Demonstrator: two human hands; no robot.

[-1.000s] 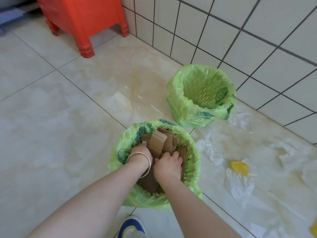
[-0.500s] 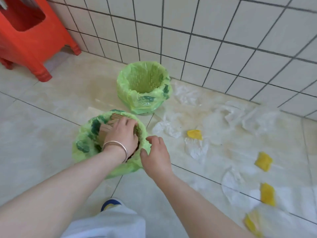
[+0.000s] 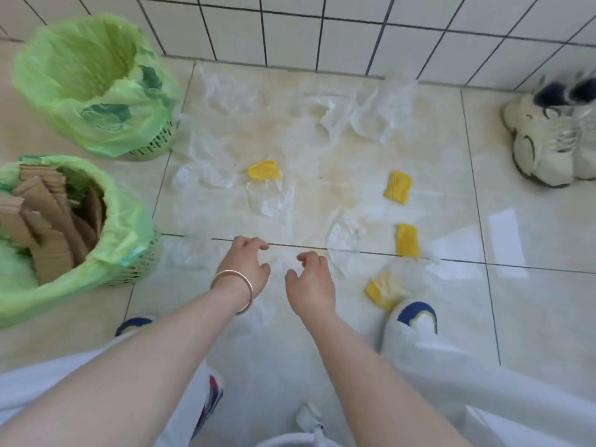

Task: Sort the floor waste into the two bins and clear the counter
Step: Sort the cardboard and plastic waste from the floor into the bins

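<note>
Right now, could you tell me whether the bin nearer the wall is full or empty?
It looks empty: the far bin shows only its bare green liner inside, though its very bottom is hidden.

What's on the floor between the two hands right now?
In the head view, a crumpled clear plastic film lies on the tile between the left hand and right hand; neither hand visibly grips it.

The floor tiles [image 3: 532, 301] are glossy and smooth; the bin bags [image 3: 106, 124] are thin green plastic; the cardboard [image 3: 38, 227] is matt, ribbed.
</note>
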